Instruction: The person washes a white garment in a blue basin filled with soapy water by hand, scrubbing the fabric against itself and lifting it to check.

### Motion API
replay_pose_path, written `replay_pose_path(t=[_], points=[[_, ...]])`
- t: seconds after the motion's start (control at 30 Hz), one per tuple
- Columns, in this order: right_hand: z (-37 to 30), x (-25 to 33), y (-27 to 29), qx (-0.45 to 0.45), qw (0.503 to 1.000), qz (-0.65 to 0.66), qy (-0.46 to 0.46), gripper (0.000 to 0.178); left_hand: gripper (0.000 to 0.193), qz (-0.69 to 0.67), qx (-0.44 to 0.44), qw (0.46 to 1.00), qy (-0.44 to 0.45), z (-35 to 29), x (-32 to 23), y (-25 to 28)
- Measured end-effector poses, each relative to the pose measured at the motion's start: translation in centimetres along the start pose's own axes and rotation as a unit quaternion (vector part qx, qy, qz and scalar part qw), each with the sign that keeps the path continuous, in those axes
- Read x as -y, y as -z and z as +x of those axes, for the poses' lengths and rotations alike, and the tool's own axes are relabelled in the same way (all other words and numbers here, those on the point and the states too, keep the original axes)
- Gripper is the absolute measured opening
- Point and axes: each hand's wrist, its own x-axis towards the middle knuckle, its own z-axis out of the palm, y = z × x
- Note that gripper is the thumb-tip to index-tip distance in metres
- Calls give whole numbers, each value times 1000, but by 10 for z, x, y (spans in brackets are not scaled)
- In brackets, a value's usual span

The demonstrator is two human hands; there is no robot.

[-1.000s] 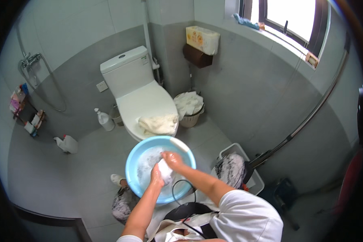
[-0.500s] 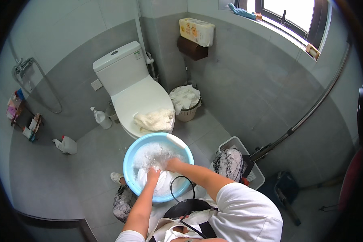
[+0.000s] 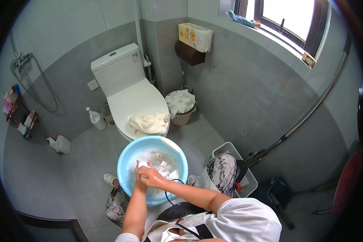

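both hands are clamped together on a white cloth [image 3: 143, 164] over the blue basin [image 3: 127, 161]: the left hand [image 3: 140, 180] grips from below, the right hand [image 3: 152, 176] closes over it. the cloth sits above the sudsy water, toward the near side of the basin. judged wet, soft, limp and slippery with soap; best held by a bunched fold, not a loose edge. beyond the basin stands a toilet [image 3: 129, 92] with a cream towel [image 3: 150, 123] on its lid.
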Motion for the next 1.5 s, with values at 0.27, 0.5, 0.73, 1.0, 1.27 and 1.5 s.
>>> replay_pose_path(t=[0.27, 0.5, 0.73, 1.0, 1.27, 1.5], points=[[14, -59, 1, -157, 946, -229, -166, 30, 42, -158, -273, 949, -30, -3, 2, -74], [5, -18, -22, -85, 962, -259, -7, 17, 30, 18, -150, 988, -11, -10, 28, -42], [18, -51, 3, -68, 937, -338, -51, 16, 30, -223, -225, 947, 59, -12, 11, -81], [29, -39, 7, -36, 947, -278, -157, 22, 30, -431, 34, 901, 36, 34, 82, -10], [16, -117, 62, -66, 969, -213, -102, 21, 39, 431, -425, 792, -78, -9, -16, -59], [-19, -110, 34, 168, 901, -392, -78, 47, 42, 729, -296, 614, -61, -21, 27, -29]])
